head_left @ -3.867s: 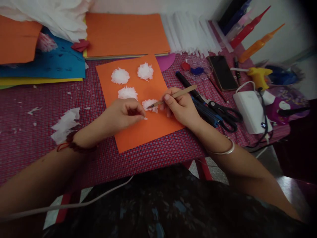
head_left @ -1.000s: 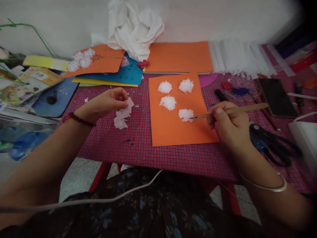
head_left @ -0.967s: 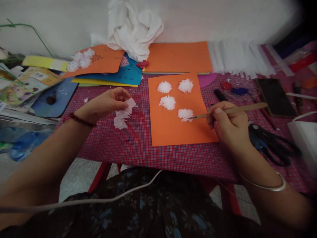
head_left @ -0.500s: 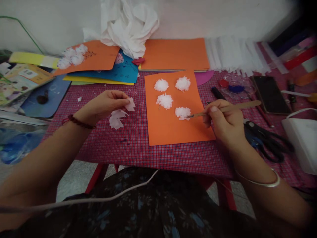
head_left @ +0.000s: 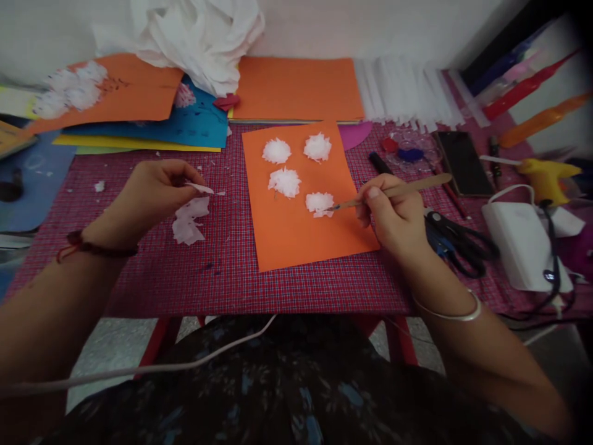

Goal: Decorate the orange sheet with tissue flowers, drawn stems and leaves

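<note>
My left hand [head_left: 160, 188] pinches a small piece of white tissue paper [head_left: 204, 188] between thumb and fingertips, left of the orange sheet. Just below it, torn tissue pieces [head_left: 189, 221] lie on the checked cloth. In my right hand [head_left: 393, 213] is a slim wooden stick [head_left: 424, 183] with a narrow dark tip. That tip touches the lower edge of a white tissue puff [head_left: 319, 203] on the orange sheet [head_left: 296, 244]. Three more puffs sit higher on the sheet, one of them a ragged puff [head_left: 284, 182] on the left.
Behind lie an orange paper stack [head_left: 296, 89], crumpled white cloth [head_left: 194, 37] and white strips [head_left: 403, 93]. To the right are scissors [head_left: 458, 241], a phone [head_left: 464, 162], a yellow glue gun [head_left: 549, 179] and a white box [head_left: 523, 241] with cables. Decorated sheets [head_left: 139, 93] rest at the back left.
The view has swung right, so everything sits further left. My left hand has drawn slightly away from the orange sheet, its tissue piece now nearly edge-on. The stick's tip stays at the same puff.
</note>
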Demonstrator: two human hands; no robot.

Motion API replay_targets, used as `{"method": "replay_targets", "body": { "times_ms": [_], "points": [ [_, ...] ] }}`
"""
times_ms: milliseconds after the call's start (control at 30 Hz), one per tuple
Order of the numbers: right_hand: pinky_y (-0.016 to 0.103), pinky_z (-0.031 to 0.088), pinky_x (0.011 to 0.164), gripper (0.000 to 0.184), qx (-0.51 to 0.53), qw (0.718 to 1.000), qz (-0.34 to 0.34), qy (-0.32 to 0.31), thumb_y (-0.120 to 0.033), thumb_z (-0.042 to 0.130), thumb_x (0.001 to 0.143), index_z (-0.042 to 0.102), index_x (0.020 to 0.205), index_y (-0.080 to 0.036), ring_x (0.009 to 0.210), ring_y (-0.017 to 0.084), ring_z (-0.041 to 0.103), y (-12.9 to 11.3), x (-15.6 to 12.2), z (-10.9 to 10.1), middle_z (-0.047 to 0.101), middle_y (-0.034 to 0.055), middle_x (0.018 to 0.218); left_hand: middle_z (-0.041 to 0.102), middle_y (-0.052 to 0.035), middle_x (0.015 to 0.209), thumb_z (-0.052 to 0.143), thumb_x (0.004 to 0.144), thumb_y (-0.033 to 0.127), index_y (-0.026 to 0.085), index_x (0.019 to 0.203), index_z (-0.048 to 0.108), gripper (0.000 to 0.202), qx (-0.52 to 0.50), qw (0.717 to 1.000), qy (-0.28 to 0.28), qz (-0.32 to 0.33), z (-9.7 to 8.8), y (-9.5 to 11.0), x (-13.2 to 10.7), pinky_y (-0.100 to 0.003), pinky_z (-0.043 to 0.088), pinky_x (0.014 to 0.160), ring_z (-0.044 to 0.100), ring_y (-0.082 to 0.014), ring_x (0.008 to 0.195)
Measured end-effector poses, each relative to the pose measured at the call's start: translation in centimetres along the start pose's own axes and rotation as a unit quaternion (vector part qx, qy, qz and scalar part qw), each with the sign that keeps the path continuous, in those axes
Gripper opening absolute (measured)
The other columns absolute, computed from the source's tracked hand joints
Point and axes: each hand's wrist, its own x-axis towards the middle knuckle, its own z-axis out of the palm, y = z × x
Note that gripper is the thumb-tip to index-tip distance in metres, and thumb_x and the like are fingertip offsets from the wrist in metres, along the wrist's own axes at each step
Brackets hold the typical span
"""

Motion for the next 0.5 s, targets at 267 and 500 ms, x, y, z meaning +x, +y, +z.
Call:
{"method": "replay_targets", "body": {
  "times_ms": [267, 500],
  "points": [
    [0.027, 0.037, 0.041, 0.038, 0.006, 1.000, -0.004, -0.001, -0.056, 0.058, 0.094, 0.059, 0.075, -0.023, 0.044, 0.010, 0.048, 0.05, 0.02, 0.00, 0.056, -0.0021, 0.057, 0.071, 0.0006, 0.082, 0.077, 0.075, 0.022, 0.017, 0.084, 0.062, 0.018, -0.218, 0.976, 0.011, 0.009, 0.58, -0.62, -0.59, -0.026, 0.048, 0.069, 0.065, -0.0127, 0.075],
    [0.026, 0.037, 0.042, 0.036, 0.008, 1.000, -0.003, -0.002, -0.052, 0.058, 0.095, 0.060, 0.076, -0.022, 0.045, 0.009, 0.049, 0.12, -0.01, 0.01, 0.056, -0.0023, 0.059, 0.070, -0.0040, 0.079, 0.067, 0.071, 0.016, 0.016, 0.069, 0.066, 0.002, -0.384, 0.923, 0.006, -0.024, 0.74, -0.42, -0.46, -0.037, 0.056, 0.088, 0.068, -0.0179, 0.082]
  ]
}}
